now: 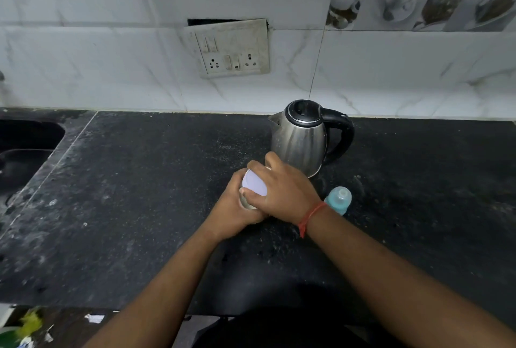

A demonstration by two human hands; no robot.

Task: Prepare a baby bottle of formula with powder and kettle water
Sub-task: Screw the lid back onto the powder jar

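On the black countertop (pixel 139 208), my left hand (pixel 234 208) wraps around the body of a small container (pixel 246 203). My right hand (pixel 282 191) grips its pale lilac lid (pixel 253 184) from above, fingers curled over the rim. The container's body is mostly hidden by both hands. A steel kettle (pixel 301 138) with a black lid and handle stands just behind my hands. A baby bottle (pixel 338 200) with a teal collar and clear teat stands to the right of my right wrist.
A black sink (pixel 25 149) is set into the counter at the far left. A switch and socket plate (pixel 231 51) sits on the tiled wall behind. The counter's front edge runs below my forearms, with litter on the floor at the lower left.
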